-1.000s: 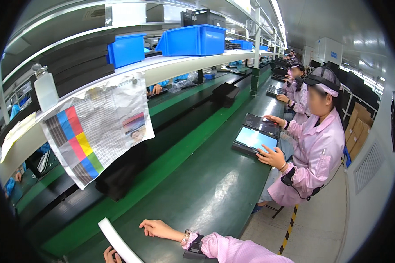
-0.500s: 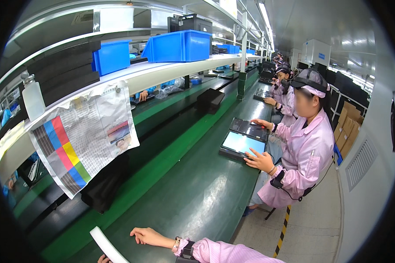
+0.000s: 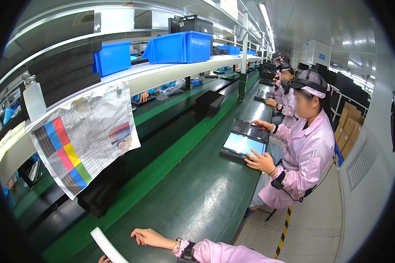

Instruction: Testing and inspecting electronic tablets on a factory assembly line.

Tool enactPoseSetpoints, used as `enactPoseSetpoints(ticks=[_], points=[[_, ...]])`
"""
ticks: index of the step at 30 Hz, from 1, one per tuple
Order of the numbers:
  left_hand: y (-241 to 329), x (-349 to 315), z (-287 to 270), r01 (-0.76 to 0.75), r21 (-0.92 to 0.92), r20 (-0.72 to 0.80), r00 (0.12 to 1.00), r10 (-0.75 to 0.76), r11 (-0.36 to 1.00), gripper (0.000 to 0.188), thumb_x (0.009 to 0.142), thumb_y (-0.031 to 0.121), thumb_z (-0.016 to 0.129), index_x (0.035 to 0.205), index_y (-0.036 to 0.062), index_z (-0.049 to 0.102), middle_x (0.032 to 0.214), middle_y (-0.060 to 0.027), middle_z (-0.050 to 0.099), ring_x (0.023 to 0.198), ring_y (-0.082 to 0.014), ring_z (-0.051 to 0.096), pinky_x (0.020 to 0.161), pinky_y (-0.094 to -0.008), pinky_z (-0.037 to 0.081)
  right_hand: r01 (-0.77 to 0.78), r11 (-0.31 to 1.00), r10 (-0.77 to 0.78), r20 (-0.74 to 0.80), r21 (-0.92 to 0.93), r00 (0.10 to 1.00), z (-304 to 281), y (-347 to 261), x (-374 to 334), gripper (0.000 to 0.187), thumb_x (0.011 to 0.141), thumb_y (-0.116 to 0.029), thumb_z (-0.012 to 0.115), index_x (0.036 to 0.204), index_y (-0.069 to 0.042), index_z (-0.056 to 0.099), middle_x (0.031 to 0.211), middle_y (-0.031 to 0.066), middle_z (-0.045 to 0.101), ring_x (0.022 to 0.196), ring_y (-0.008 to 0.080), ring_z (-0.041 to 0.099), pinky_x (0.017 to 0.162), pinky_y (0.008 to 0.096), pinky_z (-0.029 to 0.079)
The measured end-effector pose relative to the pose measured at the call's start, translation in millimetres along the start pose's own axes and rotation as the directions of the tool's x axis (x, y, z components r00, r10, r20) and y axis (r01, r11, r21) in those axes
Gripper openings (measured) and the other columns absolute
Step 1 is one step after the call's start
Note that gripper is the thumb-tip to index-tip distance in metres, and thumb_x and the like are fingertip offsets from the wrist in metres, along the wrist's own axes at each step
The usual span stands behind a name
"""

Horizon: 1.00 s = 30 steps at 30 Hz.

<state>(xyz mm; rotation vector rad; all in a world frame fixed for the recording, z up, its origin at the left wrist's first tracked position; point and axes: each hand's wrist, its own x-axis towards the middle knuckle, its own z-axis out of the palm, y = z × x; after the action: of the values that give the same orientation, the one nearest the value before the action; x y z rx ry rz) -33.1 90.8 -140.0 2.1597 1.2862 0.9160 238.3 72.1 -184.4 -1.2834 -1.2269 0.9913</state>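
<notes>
At the lower edge stands a white, slightly curved slab (image 3: 107,244), seen almost edge-on; most of it is out of frame. The fingertips of my left hand (image 3: 104,260) grip its left side, and the rest of that hand is cut off. To the right of the slab, my right hand (image 3: 152,238) rests at the green bench top (image 3: 193,206). Its fingers are loosely bent and a little apart, with nothing in them. A bracelet and a black wrist strap (image 3: 188,251) circle my right wrist, below a pink sleeve.
A printed colour chart (image 3: 87,136) hangs from the shelf over a belt with black objects (image 3: 210,101). Blue bins (image 3: 180,47) and a white bottle (image 3: 34,98) stand on the shelf. To the right, a co-worker in pink (image 3: 300,149) touches a lit tablet (image 3: 243,143).
My hands and the white slab hold their places. The black objects on the belt have slid slightly nearer. Farther down the row, a person's head has turned.
</notes>
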Motion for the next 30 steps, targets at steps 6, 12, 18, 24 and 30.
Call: enactPoseSetpoints(ticks=[6, 12, 18, 24, 30], points=[[5.5, 0.5, -1.7, 0.019, -0.013, 0.001, 1.000, -0.019, 1.000, 0.020, 0.092, 0.013, 0.054, 0.107, 0.0020, 0.059, 0.121, -0.0129, 0.055, 0.110, -0.0288, 0.054, 0.090, -0.0349, 0.044, -0.032, 0.999, 0.032, 0.002, 0.025, 0.999, 0.3, -3.7, -1.3, 0.026, 0.098, -0.017, 0.038, 0.110, -0.006, 0.057, 0.072, 0.0025, 0.062, 0.059, 0.0110, 0.053, 0.057, 0.0259, 0.046], [8.9, -0.6, -2.6, -0.022, 0.017, -0.013, 1.000, 0.022, 1.000, 0.019, 0.092, 0.012, 0.053, 0.106, 0.0009, 0.059, 0.120, -0.0131, 0.056, 0.110, -0.0284, 0.054, 0.091, -0.0339, 0.044, -0.041, 0.999, 0.041, 0.009, 0.022, 0.999, -0.6, -5.0, -1.0, 0.026, 0.097, -0.017, 0.038, 0.111, -0.006, 0.058, 0.073, 0.0025, 0.062, 0.060, 0.0109, 0.053, 0.058, 0.0260, 0.046], [10.8, 1.4, -1.8, 0.014, -0.002, -0.010, 1.000, -0.014, 1.000, 0.018, 0.092, 0.012, 0.053, 0.106, 0.0021, 0.060, 0.119, -0.0111, 0.057, 0.107, -0.0268, 0.056, 0.086, -0.0317, 0.045, -0.023, 1.000, 0.023, 0.006, -0.021, 1.000, -0.7, -6.5, -1.6, 0.026, 0.097, -0.017, 0.039, 0.111, -0.006, 0.057, 0.074, 0.0031, 0.062, 0.060, 0.0114, 0.054, 0.058, 0.0261, 0.046], [8.0, 1.0, -2.1, 0.004, 0.019, -0.016, 1.000, -0.003, 1.000, 0.019, 0.092, 0.012, 0.054, 0.107, 0.0024, 0.060, 0.120, -0.0112, 0.056, 0.108, -0.0276, 0.055, 0.086, -0.0328, 0.045, -0.026, 0.999, 0.027, 0.007, -0.021, 1.000, -1.0, -7.8, -1.7, 0.026, 0.097, -0.017, 0.039, 0.111, -0.005, 0.057, 0.073, 0.0030, 0.062, 0.060, 0.0114, 0.054, 0.058, 0.0260, 0.046], [6.2, 0.7, -2.2, -0.004, -0.004, -0.016, 1.000, 0.004, 1.000, 0.019, 0.092, 0.013, 0.054, 0.107, 0.0023, 0.060, 0.120, -0.0115, 0.056, 0.108, -0.0279, 0.055, 0.087, -0.0334, 0.045, -0.035, 0.999, 0.035, 0.000, -0.008, 0.999, -0.6, -8.6, -1.6, 0.026, 0.097, -0.017, 0.039, 0.111, -0.005, 0.058, 0.073, 0.0029, 0.062, 0.060, 0.0107, 0.054, 0.059, 0.0257, 0.046]])
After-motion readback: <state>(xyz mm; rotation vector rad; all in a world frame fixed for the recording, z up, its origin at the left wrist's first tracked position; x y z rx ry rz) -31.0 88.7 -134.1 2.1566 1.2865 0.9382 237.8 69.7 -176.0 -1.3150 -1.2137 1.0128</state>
